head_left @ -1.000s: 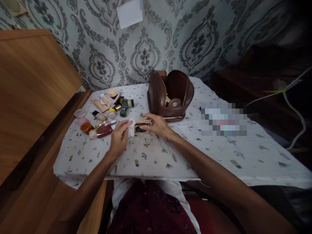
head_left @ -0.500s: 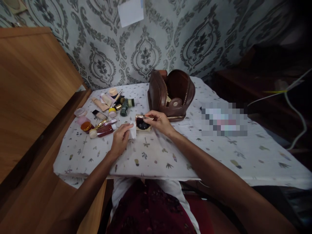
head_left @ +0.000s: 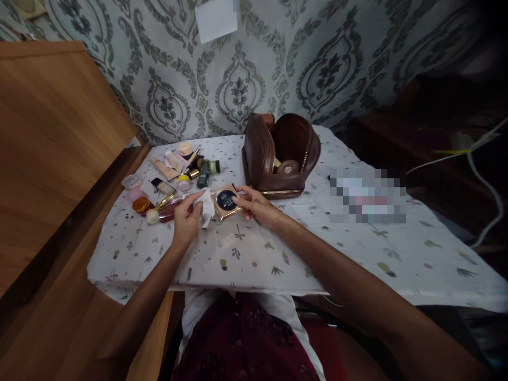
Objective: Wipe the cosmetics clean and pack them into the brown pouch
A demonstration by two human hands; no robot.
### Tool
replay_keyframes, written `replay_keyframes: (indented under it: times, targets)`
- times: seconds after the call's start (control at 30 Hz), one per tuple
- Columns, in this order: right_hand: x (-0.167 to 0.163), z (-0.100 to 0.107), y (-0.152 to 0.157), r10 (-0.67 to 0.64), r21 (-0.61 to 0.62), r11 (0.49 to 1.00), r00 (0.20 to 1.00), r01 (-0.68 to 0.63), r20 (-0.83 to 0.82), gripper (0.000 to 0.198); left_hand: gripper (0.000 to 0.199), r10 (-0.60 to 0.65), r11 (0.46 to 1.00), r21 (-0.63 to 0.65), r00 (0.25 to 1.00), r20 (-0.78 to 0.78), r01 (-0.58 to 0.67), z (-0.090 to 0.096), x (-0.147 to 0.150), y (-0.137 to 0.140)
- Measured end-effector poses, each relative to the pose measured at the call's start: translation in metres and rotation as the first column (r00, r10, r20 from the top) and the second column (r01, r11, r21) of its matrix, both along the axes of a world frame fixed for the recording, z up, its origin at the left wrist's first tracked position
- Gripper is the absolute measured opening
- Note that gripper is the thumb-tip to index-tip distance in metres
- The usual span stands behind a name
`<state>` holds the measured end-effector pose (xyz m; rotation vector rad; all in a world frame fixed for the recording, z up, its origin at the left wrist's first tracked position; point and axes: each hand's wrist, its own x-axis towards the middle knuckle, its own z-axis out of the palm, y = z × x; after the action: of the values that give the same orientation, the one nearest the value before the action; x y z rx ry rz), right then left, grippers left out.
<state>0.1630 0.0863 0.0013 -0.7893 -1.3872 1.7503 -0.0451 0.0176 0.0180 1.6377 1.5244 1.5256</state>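
Between the fingers and thumb of my right hand is a square gold compact with a round dark label on its face. My left hand pinches a crumpled white tissue just left of the compact; whether the two touch I cannot tell. A brown leather bag stands unzipped behind my right hand, its top gaping. Left of my hands lies a group of cosmetics: a dark red bottle, partly hidden by my left hand, an amber jar and a green tube.
A patterned white cloth covers the table. At the left rises a wooden panel. A blurred-out item lies on the right, and a white cable hangs beyond the table's edge.
The compact has turned so that its labelled face shows more fully and catches light. My left hand has drawn a little left and up with the tissue, now covering part of the red bottle.
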Motion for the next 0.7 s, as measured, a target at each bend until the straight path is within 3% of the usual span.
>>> replay_keyframes:
  times: [0.13,0.37,0.7]
  targets:
    - [0.002,0.01,-0.006,0.137,-0.003,0.991,0.99,-0.137,0.035,0.046,0.033,-0.031,0.999,0.044,0.999,-0.027,0.032,0.01,0.003,-0.002]
    - [-0.004,0.011,-0.01,0.104,-0.124,0.986,0.992,-0.112,-0.064,0.053,0.031,0.024,0.976,0.218,0.983,-0.181,0.017,0.016,0.012,-0.011]
    - [-0.011,0.005,-0.014,0.044,-0.233,0.969,0.982,-0.087,-0.184,0.045,0.031,0.09,0.956,0.292,0.934,-0.345,0.016,0.012,0.015,-0.018]
